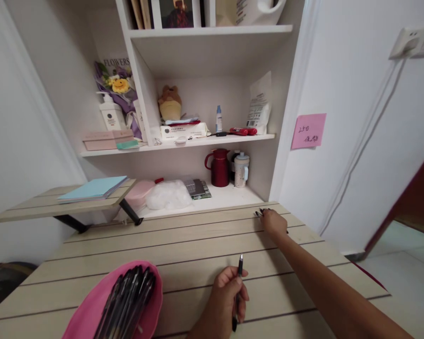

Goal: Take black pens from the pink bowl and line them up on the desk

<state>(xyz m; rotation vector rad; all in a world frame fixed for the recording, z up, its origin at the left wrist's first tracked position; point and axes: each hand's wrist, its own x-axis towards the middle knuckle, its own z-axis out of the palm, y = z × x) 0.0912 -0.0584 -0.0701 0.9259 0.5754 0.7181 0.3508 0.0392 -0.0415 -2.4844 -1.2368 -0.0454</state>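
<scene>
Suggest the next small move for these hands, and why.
Probably have the right hand pinch one of the slim black items: it is right at them, though whether it grips any is unclear. The left hand is occupied, holding a pen tip up.

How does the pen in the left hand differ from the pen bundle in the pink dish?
The pen is single; the bundle has many. The pen is held in the left hand; the bundle lies in the pink dish. The pen's far end looks silvery; the bundle's far ends look dark. Both have black parts.
</scene>
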